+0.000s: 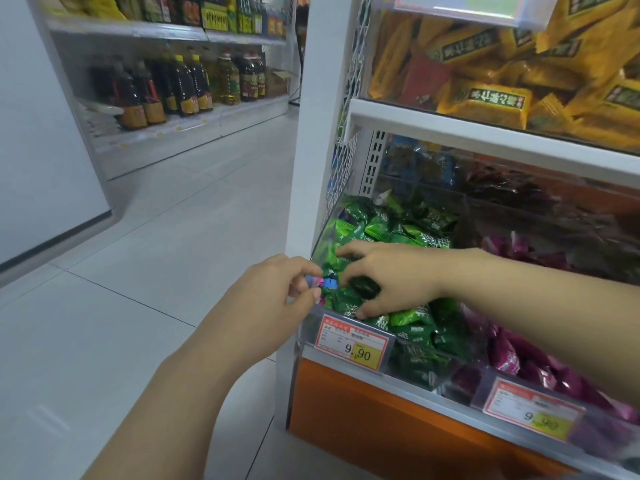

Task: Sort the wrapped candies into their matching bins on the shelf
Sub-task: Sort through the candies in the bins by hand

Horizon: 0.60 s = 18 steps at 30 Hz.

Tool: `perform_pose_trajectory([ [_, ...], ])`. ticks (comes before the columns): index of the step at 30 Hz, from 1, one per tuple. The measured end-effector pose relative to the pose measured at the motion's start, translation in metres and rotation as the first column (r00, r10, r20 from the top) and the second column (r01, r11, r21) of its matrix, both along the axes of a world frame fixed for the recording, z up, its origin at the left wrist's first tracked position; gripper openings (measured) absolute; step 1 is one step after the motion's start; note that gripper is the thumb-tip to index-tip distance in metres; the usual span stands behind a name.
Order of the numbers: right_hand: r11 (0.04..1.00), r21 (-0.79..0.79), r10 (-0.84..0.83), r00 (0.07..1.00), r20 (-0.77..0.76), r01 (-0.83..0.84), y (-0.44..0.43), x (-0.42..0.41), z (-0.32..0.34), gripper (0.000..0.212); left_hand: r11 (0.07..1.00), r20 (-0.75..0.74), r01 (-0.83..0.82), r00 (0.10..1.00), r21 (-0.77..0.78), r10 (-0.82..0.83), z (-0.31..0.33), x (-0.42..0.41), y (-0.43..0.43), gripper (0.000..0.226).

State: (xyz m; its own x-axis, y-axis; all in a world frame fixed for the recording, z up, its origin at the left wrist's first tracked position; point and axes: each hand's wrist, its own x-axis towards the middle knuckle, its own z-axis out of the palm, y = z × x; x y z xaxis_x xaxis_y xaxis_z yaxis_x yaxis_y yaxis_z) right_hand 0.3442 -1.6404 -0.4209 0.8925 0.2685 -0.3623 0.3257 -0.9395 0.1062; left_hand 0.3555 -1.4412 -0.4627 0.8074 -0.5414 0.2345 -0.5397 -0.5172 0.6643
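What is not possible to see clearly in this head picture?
Head view:
- Blue and pink candy pinched by left hand: mostly covered by it.
- Whether right hand grips any green candies: hidden under its palm.
- Price tag small print: too small.
- Purple candies: crossed by right forearm, cut by frame edge.

Candy bin (306, 332) at shelf's (391, 381) left end, price tag (353, 342) on its front, second bin (478, 389) beside on right, packets (495, 102) above

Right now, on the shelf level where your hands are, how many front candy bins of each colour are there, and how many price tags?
Green candy bin: 1
Purple candy bin: 1
Price tags: 2
Total: 4
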Motion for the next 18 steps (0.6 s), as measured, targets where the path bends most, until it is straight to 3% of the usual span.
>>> perform_pose_trajectory([
  [4, 0.994, -0.099, 0.054, 0.998, 0.016, -0.053, -0.010, -0.017, 0.006, 0.041, 1.000, -0.010, 0.010, 1.000, -0.013, -0.011, -0.001, 0.001, 0.001, 0.020],
  [12, 0.997, -0.076, -0.023, 0.996, 0.090, 0.030, -0.048, -0.032, 0.023, 0.049, 1.000, -0.019, 0.007, 1.000, -0.017, -0.008, 0.000, 0.001, 0.001, 0.021],
  [18, 0.984, 0.081, -0.170, 0.973, 0.153, 0.159, -0.065, -0.027, 0.018, 0.060, 1.000, -0.013, 0.002, 1.000, -0.008, -0.002, 0.000, 0.001, 0.000, 0.022],
])
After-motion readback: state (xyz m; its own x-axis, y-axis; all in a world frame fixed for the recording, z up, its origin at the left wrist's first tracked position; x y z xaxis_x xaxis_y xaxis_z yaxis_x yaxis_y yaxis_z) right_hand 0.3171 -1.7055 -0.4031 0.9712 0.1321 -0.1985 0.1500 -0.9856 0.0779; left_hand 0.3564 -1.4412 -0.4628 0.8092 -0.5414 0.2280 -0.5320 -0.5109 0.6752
